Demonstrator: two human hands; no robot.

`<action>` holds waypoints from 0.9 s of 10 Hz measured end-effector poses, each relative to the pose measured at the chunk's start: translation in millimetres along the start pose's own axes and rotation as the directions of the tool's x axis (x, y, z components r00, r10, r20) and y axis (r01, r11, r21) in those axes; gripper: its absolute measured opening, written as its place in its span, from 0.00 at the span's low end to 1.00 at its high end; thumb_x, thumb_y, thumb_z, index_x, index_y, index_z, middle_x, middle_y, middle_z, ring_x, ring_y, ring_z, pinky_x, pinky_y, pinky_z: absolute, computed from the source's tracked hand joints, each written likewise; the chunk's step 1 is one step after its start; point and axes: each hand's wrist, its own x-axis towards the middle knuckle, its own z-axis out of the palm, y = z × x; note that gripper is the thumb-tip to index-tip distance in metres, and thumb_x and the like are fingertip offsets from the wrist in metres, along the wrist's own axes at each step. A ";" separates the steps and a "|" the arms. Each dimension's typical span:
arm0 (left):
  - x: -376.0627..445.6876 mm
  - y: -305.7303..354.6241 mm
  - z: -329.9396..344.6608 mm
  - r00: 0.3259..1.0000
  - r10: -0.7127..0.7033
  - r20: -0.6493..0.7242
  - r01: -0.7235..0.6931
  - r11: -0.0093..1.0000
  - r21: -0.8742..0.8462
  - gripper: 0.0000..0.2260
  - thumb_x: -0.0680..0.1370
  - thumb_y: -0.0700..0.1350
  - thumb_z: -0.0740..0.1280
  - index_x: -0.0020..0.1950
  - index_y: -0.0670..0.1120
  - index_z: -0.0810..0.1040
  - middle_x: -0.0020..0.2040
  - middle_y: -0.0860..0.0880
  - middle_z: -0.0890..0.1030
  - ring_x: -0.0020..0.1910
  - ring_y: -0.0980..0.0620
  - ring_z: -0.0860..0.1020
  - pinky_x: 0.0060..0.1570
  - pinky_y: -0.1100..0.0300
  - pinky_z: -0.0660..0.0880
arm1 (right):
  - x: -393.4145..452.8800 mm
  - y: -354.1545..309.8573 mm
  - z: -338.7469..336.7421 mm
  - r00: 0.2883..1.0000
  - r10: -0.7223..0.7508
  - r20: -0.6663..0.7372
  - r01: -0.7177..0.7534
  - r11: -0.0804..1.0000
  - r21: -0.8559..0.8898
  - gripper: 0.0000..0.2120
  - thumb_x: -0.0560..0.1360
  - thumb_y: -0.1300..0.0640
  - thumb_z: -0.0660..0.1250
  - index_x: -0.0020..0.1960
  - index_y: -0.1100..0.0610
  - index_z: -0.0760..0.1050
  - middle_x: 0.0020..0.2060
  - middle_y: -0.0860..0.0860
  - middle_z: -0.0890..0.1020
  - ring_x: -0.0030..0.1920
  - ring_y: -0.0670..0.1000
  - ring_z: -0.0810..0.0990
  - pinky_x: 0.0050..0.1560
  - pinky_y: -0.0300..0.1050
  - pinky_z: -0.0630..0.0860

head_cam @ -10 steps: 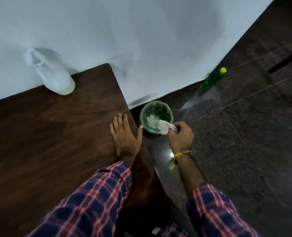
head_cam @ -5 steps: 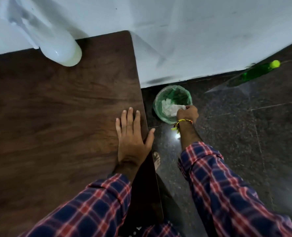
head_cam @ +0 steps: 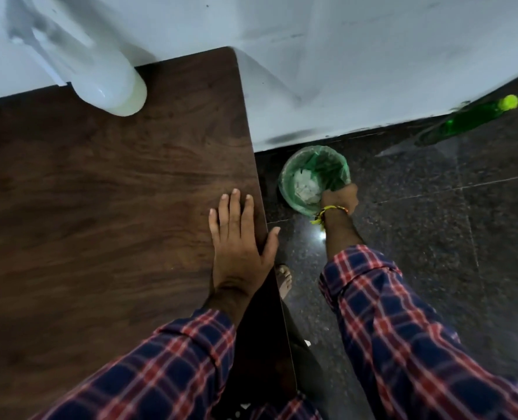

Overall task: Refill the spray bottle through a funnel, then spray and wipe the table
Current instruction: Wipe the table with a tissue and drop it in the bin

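Dark wood-grain laminate covers the desk [head_cam: 106, 207], where the left hand [head_cam: 239, 237] lies flat with straight fingers, thumb hooked over the edge, bracing the lean toward the floor. The right hand [head_cam: 339, 198] reaches into the round bin [head_cam: 291, 171], lined with thin, crinkled green plastic and holding crumpled white tissue [head_cam: 304, 186]; its fingers are hidden, so whether it grips or has let go cannot be told. To finish disposal cleanly, release well inside the rim; the smooth, translucent white spray bottle [head_cam: 109, 83] stands at the desk's far edge by the wall.
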 end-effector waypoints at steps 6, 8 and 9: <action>2.1 -4.6 -16.9 0.992 0.000 0.129 0.030 0.973 -0.228 0.29 0.79 0.58 0.57 0.74 0.41 0.66 0.77 0.41 0.62 0.77 0.43 0.56 0.76 0.46 0.47 | -16.8 110.8 34.1 0.939 -0.088 -0.333 0.153 0.973 0.174 0.14 0.73 0.60 0.69 0.58 0.57 0.77 0.52 0.55 0.84 0.54 0.55 0.81 0.54 0.40 0.73; -19.5 -56.3 -61.6 0.981 0.041 0.190 0.014 0.960 -0.280 0.22 0.82 0.48 0.61 0.74 0.44 0.67 0.75 0.44 0.67 0.76 0.47 0.60 0.76 0.50 0.48 | -86.4 118.7 56.4 0.857 -0.278 -0.433 0.330 0.943 0.047 0.08 0.74 0.54 0.70 0.44 0.59 0.82 0.43 0.54 0.85 0.43 0.53 0.81 0.48 0.44 0.76; -52.3 -103.9 -86.6 0.986 -0.020 0.165 0.058 0.972 -0.228 0.19 0.81 0.47 0.62 0.71 0.44 0.71 0.70 0.45 0.74 0.72 0.47 0.67 0.74 0.48 0.52 | -119.4 116.3 90.2 0.837 -0.330 -0.437 0.376 0.926 0.021 0.13 0.77 0.51 0.66 0.41 0.61 0.79 0.40 0.57 0.83 0.41 0.56 0.79 0.43 0.46 0.73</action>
